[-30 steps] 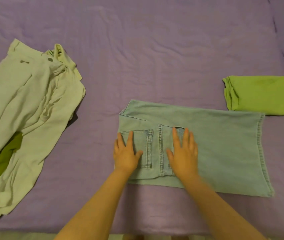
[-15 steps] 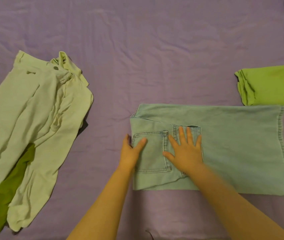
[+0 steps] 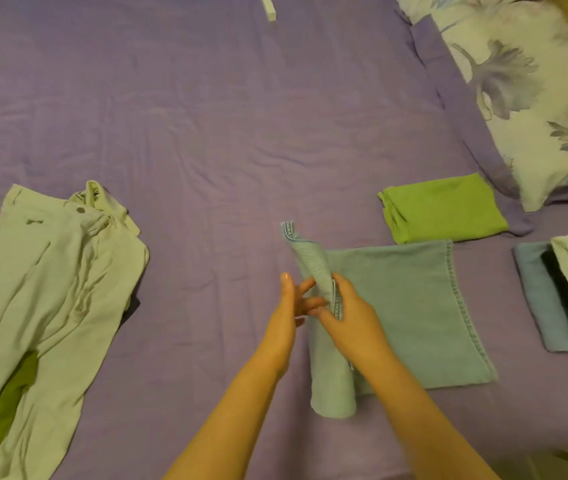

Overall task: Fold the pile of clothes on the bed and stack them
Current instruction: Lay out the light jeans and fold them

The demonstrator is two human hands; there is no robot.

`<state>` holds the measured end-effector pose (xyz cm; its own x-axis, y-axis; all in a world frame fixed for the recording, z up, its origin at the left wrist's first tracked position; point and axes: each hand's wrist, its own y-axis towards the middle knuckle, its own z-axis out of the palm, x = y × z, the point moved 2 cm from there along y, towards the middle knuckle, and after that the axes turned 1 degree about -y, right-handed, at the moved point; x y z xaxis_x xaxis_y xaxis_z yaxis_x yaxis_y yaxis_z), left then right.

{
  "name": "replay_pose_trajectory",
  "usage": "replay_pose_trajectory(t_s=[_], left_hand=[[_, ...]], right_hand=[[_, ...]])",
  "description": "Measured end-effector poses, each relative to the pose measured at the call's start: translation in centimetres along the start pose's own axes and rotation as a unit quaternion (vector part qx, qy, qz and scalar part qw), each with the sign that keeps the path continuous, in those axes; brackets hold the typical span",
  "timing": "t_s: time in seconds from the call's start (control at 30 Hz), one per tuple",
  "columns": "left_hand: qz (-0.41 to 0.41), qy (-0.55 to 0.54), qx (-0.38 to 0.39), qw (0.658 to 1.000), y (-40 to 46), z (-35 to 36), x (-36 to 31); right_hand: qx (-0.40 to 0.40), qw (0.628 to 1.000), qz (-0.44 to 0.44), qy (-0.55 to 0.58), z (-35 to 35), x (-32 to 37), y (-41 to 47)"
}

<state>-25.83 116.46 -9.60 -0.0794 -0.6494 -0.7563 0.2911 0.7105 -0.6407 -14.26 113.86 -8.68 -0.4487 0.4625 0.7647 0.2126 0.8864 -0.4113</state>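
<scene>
Two hands meet over the middle of the purple bed sheet (image 3: 206, 116), and I work across from the left.

Far left lies the unfolded pale green pair of trousers (image 3: 43, 282), spread loose with a bright green garment (image 3: 2, 410) poking from beneath; most of that lower garment is hidden, and both run off the frame edge, so I cannot name its kind.

My left hand (image 3: 287, 317) is held edge-on with straight fingers, its grip wide and closed on nothing, fingertips just touching the lifted cloth. My right hand (image 3: 348, 313) pinches the stitched waist end of the light blue denim jeans (image 3: 396, 306), grip narrow around that edge, raising it off the bed while the rest lies flat to the right.

I judge the denim fairly heavy and stiffish for cloth, holding a crease well, not slippery; the seamed waistband and hem are the firmest places to take hold. The back pockets are turned out of sight in the raised fold.

Beyond sits a folded lime green garment (image 3: 445, 209), touching the jeans' far edge. Far right, a stack of folded clothes (image 3: 559, 292) is cut off by the frame, its layers hard to separate. The floral pillow (image 3: 524, 98) is partly cropped.
</scene>
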Motion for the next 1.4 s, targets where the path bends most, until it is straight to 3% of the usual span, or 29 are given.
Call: replay_pose_trajectory(t_s=[0.17, 0.33, 0.5, 0.67, 0.8, 0.83, 0.87, 0.9, 0.97, 1.0, 1.13, 1.23, 1.4], left_hand=[[0.010, 0.062, 0.065, 0.996, 0.9, 8.7, -0.4], [0.007, 0.076, 0.070, 0.995, 2.3, 16.5, 1.7], [0.027, 0.198, 0.054, 0.978, 5.0, 21.0, 4.5], [0.039, 0.397, -0.042, 0.916, 7.9, 19.9, 8.0], [0.038, 0.531, -0.169, 0.830, 8.8, 17.4, 9.8], [0.039, 0.530, -0.199, 0.823, 9.1, 16.8, 10.1], [0.026, 0.501, -0.224, 0.835, 9.5, 16.1, 10.5], [0.003, 0.428, -0.240, 0.872, 10.0, 15.3, 10.7], [-0.041, 0.220, -0.257, 0.940, 10.7, 13.9, 10.9], [-0.067, 0.149, -0.261, 0.951, 10.8, 13.3, 10.9], [-0.163, 0.119, -0.214, 0.956, 10.8, 12.2, 11.3], [-0.189, 0.058, -0.162, 0.967, 9.7, 12.2, 10.9], [-0.228, 0.074, -0.090, 0.967, 7.9, 12.1, 11.1]], right_hand=[[-0.056, 0.997, -0.005, -0.056, -8.3, -4.9, 0.2], [-0.065, 0.996, -0.005, -0.066, -14.7, -11.2, 2.0], [-0.048, 0.996, 0.045, -0.061, -17.6, -18.0, 4.2], [-0.033, 0.992, 0.100, -0.072, -17.8, -23.9, 6.2], [-0.042, 0.973, 0.127, -0.188, -17.0, -26.4, 7.4], [-0.050, 0.971, 0.132, -0.196, -16.8, -26.7, 7.6], [-0.058, 0.970, 0.136, -0.193, -16.7, -26.9, 7.8], [-0.062, 0.970, 0.139, -0.189, -16.5, -27.1, 7.9], [-0.065, 0.974, 0.146, -0.161, -16.2, -27.3, 8.0], [-0.067, 0.977, 0.152, -0.133, -16.1, -27.4, 7.9], [-0.075, 0.977, 0.200, -0.003, -16.0, -27.3, 8.0], [-0.055, 0.968, 0.241, 0.048, -16.5, -27.1, 8.6], [-0.059, 0.967, 0.221, 0.115, -16.7, -27.0, 8.0]])
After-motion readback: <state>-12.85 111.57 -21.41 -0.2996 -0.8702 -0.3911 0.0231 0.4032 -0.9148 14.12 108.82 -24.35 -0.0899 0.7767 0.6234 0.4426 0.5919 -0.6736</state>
